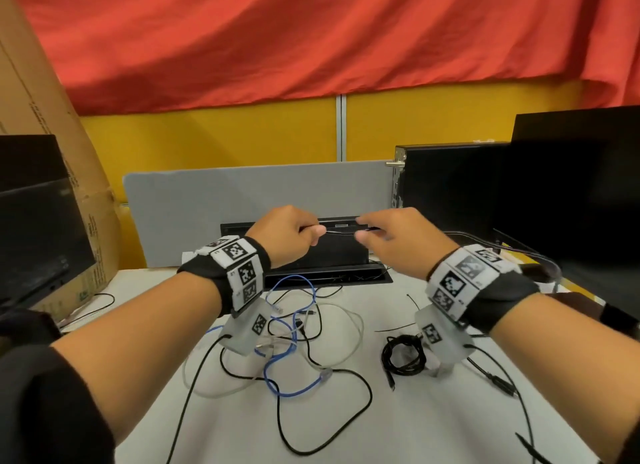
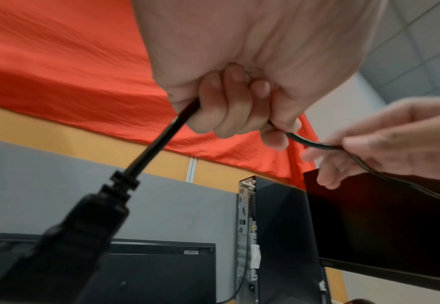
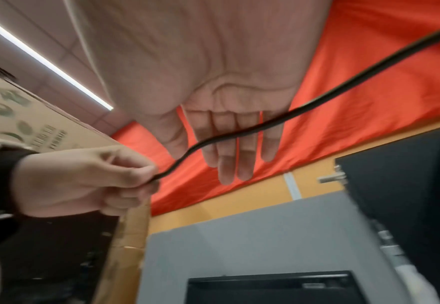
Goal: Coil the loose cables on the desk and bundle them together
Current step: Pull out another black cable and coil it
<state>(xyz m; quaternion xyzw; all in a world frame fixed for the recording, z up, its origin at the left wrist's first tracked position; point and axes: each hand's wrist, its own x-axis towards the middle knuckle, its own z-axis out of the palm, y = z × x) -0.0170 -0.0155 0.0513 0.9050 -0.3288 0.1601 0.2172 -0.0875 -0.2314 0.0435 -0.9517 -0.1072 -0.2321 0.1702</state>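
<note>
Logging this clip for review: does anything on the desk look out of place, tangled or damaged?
No damage shows. The blue cable, a grey cable and thin black ones lie tangled on the desk, beside one coiled black cable. The left hand grips a black cable that crosses the right hand.

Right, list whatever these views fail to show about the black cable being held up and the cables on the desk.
- Black cable, far end: runs off the right wrist view's top right edge.
- Its plug: blurred in the left wrist view; type unreadable.
- Right hand: fingers straight; contact with the cable unclear.
- Coiled black cable: partly behind the right wrist rig; any tie hidden.
- Left hand: grips the cable.
</note>
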